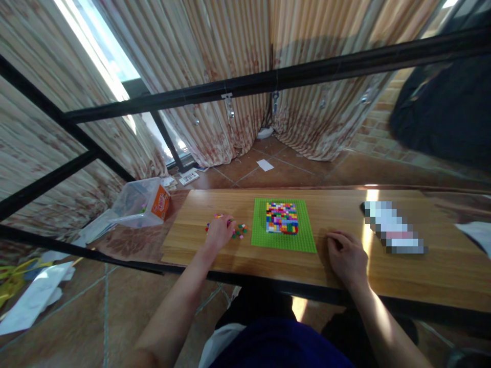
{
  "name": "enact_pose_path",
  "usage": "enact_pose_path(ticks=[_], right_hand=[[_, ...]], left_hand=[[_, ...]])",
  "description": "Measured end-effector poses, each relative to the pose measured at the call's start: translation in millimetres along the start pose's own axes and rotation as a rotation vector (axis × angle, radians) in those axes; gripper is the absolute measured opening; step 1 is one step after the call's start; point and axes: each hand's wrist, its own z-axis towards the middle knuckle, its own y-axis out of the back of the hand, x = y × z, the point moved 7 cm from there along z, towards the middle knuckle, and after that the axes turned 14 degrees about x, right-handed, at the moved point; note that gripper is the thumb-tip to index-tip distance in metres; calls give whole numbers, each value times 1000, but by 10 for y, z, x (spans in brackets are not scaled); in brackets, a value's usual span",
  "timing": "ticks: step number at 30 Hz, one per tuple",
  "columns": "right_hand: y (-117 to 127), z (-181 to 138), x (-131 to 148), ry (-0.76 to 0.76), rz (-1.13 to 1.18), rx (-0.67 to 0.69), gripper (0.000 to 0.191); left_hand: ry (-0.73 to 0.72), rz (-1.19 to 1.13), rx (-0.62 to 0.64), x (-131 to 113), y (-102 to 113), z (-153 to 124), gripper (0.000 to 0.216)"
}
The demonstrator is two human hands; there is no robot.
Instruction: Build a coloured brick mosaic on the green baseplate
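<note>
"What's in the left hand (220,231)?"
"Can't tell. It hides some of the loose bricks (240,231) at the green baseplate's (284,245) nine o'clock, and any grip its fingers have."
"The right hand (348,258)?"
"Its fingertips curl under, out of sight."
"And the pixelated object (393,227) at the baseplate's three o'clock?"
"Too blurred to identify."
"Edges?"
"A dark shape (445,107) at the view's two o'clock and a white sheet (477,232) at three are cut off."

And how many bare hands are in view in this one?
2. The left hand is at the loose bricks; the right hand is at the wooden tabletop, right of the green baseplate. No others show.
</note>
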Motion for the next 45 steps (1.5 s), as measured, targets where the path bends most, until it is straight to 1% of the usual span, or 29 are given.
enact_pose_path(ticks=[6, 11, 15, 18, 21, 23, 25, 28, 32, 34, 40, 45], right_hand=[[-4, 0, -25, -1, -28, 0, 30], [-4, -2, -31, 7, -31, -8, 31], [-1, -4, -40, -5, -29, -16, 30], [-2, -4, -38, -3, -28, -12, 30], [2, -7, -39, -7, -27, -13, 31], [6, -10, -42, -18, -27, -17, 31], [9, -13, -42, -28, -31, -18, 30], [14, -16, -27, -18, -33, -18, 30], [23, -16, -20, -8, -36, -17, 30], [23, -15, -23, -14, -47, -12, 30], [24, -17, -18, 3, -57, -14, 31], [16, -18, -39, -5, -49, -16, 30]], left_hand=[[19, 137, 75, -137, -79, 3, 33], [53, 164, 82, -184, -85, 0, 37], [86, 173, 86, -173, -74, -2, 41], [79, 147, 80, -133, -61, 2, 42], [48, 62, 47, -50, -23, 6, 39], [62, 0, 9, 53, 25, 4, 36], [105, -42, -21, 178, 74, -4, 33], [114, -46, -25, 287, 108, -11, 32], [1, 28, 35, 216, 49, 15, 33], [-24, 54, 58, 165, 9, 44, 32], [-15, 99, 91, 91, -6, 148, 29], [13, 107, 100, 88, 17, 151, 26]])
